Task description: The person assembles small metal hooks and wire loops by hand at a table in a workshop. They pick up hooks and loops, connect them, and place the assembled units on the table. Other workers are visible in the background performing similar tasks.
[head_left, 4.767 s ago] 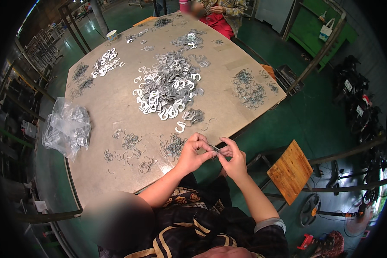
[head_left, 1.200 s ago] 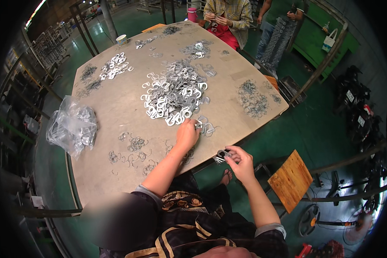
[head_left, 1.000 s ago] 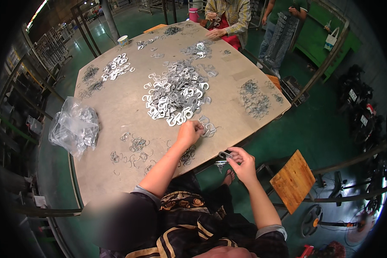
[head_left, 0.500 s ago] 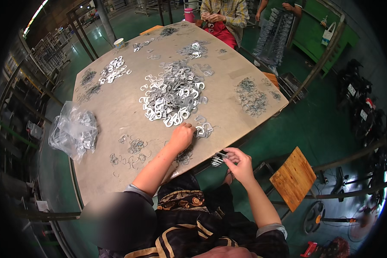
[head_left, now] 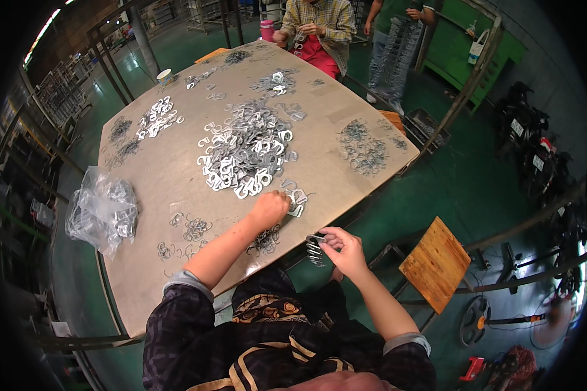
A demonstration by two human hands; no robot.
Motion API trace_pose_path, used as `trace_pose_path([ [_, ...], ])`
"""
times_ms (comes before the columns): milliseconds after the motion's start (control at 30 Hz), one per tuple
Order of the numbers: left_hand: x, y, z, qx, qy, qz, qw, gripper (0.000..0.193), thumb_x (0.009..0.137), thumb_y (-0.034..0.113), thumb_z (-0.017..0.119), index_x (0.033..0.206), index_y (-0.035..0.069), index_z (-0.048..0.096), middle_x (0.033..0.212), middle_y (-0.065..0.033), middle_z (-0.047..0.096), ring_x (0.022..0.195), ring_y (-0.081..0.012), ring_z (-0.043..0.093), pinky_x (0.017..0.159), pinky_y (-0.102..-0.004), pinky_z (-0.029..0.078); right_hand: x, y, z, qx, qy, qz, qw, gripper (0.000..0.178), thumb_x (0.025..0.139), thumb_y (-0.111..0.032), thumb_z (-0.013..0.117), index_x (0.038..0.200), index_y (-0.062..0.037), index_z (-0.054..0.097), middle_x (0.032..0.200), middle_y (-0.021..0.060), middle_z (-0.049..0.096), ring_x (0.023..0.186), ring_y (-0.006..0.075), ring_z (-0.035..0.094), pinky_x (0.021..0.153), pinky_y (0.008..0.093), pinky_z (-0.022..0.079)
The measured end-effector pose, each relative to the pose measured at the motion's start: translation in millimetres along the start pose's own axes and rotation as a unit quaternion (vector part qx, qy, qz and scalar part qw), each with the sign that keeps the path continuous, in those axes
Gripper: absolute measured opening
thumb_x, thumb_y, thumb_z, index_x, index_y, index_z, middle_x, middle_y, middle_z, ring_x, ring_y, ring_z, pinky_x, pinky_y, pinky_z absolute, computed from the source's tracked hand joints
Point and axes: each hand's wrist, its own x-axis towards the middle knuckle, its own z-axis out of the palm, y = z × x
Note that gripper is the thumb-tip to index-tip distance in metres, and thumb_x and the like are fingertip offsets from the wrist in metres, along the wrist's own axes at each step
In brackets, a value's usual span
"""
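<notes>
Hook strand (head_left: 316,252) points downward, axis seemingly vertical.

A stool (head_left: 435,265) (wooden-topped) stands near a fan (head_left: 516,320).

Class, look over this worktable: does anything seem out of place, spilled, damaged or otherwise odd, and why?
One thing stands out mildly: the clear plastic bag juts past the left edge of the table, so it looks askew. Hooks lie in loose heaps, but nothing looks plainly spilled or damaged.
</notes>
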Motion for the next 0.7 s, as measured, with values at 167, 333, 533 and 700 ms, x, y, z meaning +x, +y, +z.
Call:
trace_pose_path([
  [167,-2,-6,-19,-0.100,0.079,-0.143,0.981,0.013,0.072,0.004,0.058,0.082,0.002,0.066,0.081,-0.0156,0.068,0.075,-0.0307,0.067,0.066,-0.0370,0.055,-4,1,1,0.005,0.036,-0.006,0.999,0.030,0.079,0.003,0.068,0.108,-0.0010,0.064,0.083,0.0097,0.068,0.072,0.0124,0.066,0.066,0.0257,0.054],
  [333,-19,17,-57,-0.473,0.120,-0.241,0.839,0.008,0.075,0.003,0.069,0.081,-0.001,0.069,0.072,-0.0113,0.068,0.064,-0.0278,0.065,0.061,-0.0344,0.051,-4,3,9,0.025,0.060,0.001,0.998,0.036,0.079,0.008,0.068,0.114,0.0024,0.060,0.086,0.0090,0.067,0.077,0.0097,0.064,0.069,0.0229,0.054],
  [533,-39,79,-93,-0.576,0.137,-0.089,0.801,0.012,0.073,0.005,0.078,0.083,0.005,0.071,0.087,-0.0054,0.059,0.085,-0.0223,0.056,0.078,-0.0322,0.045,-5,-7,13,-0.005,0.059,-0.026,0.998,0.038,0.080,0.005,0.067,0.117,-0.0006,0.058,0.084,0.0120,0.069,0.074,0.0182,0.069,0.066,0.0285,0.056],
  [700,-41,95,-89,-0.513,0.155,-0.116,0.836,0.013,0.073,0.005,0.077,0.083,0.005,0.069,0.092,-0.0070,0.057,0.091,-0.0255,0.054,0.082,-0.0354,0.043,-8,-12,15,-0.044,0.054,-0.040,0.997,0.039,0.079,0.005,0.067,0.117,-0.0018,0.058,0.084,0.0132,0.070,0.073,0.0210,0.070,0.066,0.0309,0.057],
])
